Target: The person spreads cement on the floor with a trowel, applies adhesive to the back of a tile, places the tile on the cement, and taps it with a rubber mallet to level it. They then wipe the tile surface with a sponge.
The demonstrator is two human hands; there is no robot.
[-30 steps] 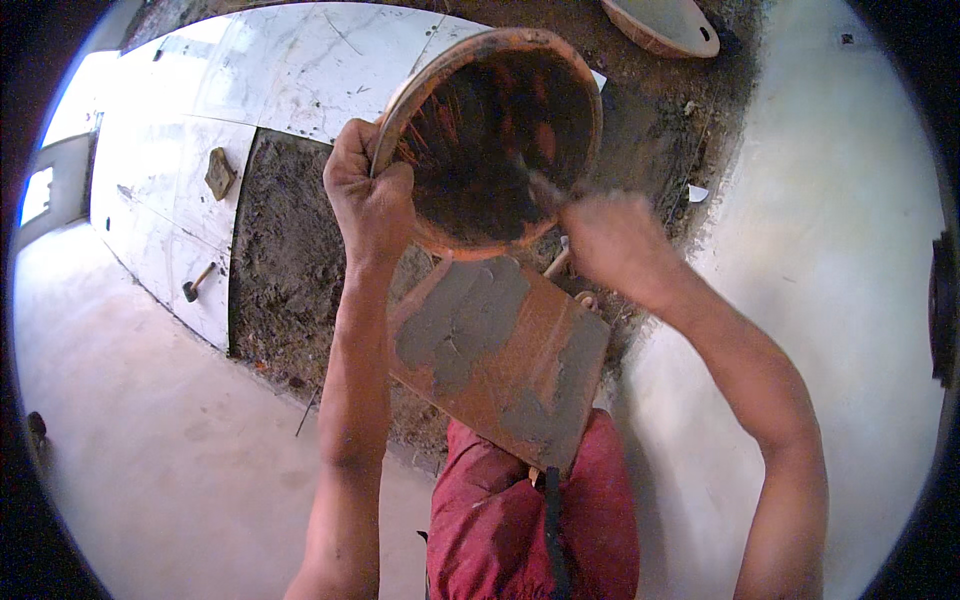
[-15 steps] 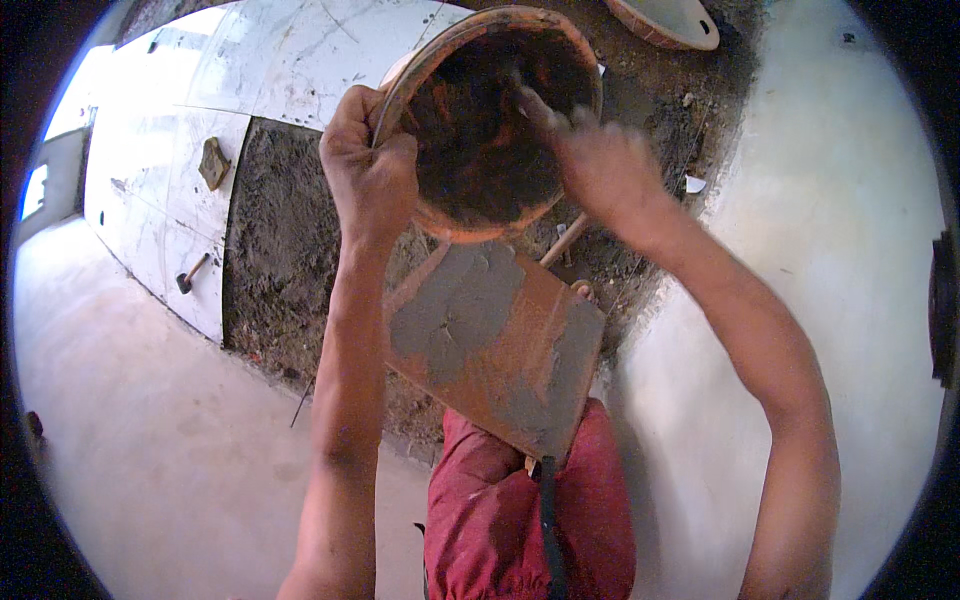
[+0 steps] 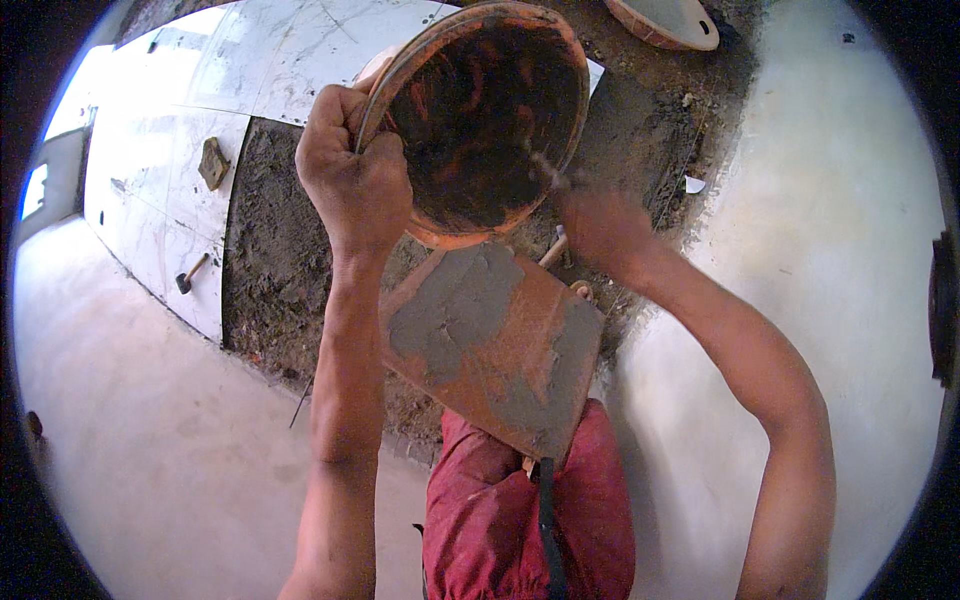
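Head view: since earlier frame, bucket (image 3: 480,115) has shifted toward nine o'clock with left hand (image 3: 352,175); right hand (image 3: 603,225) has pulled back toward bucket's four-o'clock rim. Bucket sits at twelve, mouth toward camera. Left grip clamped on its rim; right blurred, cannot tell whether it holds anything. One-sided hold could twist under push; residue could fall onto mortar-smeared slab (image 3: 490,345) below. Wooden handle (image 3: 553,252) obstructs under right hand. Mallet (image 3: 191,274) at nine, basin (image 3: 665,22) at one.
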